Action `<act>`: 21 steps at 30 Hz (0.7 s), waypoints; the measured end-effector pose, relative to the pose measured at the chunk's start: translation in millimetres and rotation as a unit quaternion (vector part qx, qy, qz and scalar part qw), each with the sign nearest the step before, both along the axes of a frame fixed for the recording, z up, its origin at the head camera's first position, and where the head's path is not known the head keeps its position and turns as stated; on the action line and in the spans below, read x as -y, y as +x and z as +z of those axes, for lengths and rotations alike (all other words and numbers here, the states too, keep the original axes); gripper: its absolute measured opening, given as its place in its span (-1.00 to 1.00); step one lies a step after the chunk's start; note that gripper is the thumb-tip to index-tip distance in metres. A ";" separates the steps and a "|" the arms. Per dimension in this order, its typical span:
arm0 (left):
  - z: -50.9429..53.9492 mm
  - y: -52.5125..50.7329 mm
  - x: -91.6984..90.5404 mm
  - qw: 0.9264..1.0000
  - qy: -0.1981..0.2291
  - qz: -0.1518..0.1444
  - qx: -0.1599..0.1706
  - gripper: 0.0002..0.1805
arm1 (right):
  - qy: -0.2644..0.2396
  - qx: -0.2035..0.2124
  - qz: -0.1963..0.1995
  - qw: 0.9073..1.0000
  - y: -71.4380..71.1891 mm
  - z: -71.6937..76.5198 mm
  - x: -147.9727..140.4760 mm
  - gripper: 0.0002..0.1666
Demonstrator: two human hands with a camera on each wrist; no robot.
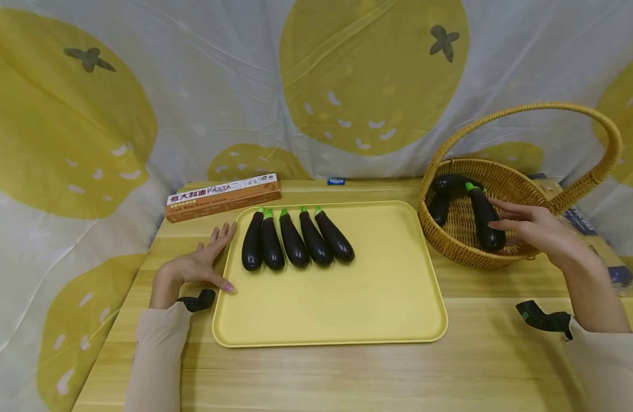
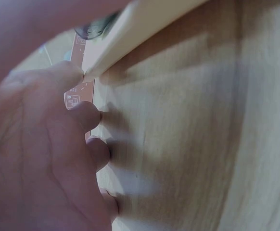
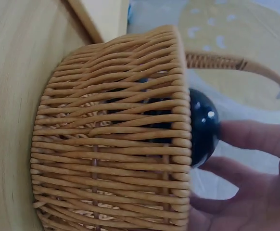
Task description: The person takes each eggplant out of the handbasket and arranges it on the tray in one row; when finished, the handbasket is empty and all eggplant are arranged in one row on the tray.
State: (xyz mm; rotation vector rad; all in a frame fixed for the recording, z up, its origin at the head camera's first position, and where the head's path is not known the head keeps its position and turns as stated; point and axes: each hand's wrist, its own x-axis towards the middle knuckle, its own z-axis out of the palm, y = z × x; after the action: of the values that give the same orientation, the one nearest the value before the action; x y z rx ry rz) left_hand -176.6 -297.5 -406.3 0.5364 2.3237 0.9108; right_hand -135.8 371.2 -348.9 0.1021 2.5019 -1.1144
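In the head view, my right hand (image 1: 545,233) reaches into the wicker basket (image 1: 476,256) and holds an eggplant (image 1: 484,220) between thumb and fingers. That eggplant's rounded end (image 3: 205,126) rises above the basket rim in the right wrist view. Other dark eggplants (image 1: 441,205) lie deeper in the basket, partly covered. My left hand (image 1: 192,266) rests at the left edge of a yellow tray (image 1: 393,292), fingers spread, thumb and index finger against the rim. Several eggplants (image 1: 294,243) lie side by side on the tray, green stems facing away from me.
A pasta box (image 1: 223,197) lies behind the tray at the left. Near the curtain is a small blue packet (image 1: 335,181). The basket's tall handle (image 1: 527,107) arches above it. Packaged items (image 1: 621,276) lie at the table's right side, beyond my right hand.
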 end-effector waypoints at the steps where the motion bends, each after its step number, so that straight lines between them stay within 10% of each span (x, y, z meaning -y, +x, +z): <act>1: 0.2 -0.6 -0.3 1.000 0.002 -0.001 0.001 0.65 | -0.003 -0.005 0.001 1.000 2.0 0.7 -0.6 -0.15; 21: 1.3 -0.8 -0.6 1.000 -0.004 -0.003 -0.004 0.62 | -0.065 -0.100 0.112 0.986 43.3 6.4 47.4 -0.30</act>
State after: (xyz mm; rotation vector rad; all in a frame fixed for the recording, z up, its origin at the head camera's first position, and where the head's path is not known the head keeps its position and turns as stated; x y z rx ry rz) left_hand -177.4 -296.9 -405.0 0.5449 2.3310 0.8981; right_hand -92.5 323.8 -342.4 -0.3361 2.5252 -1.2389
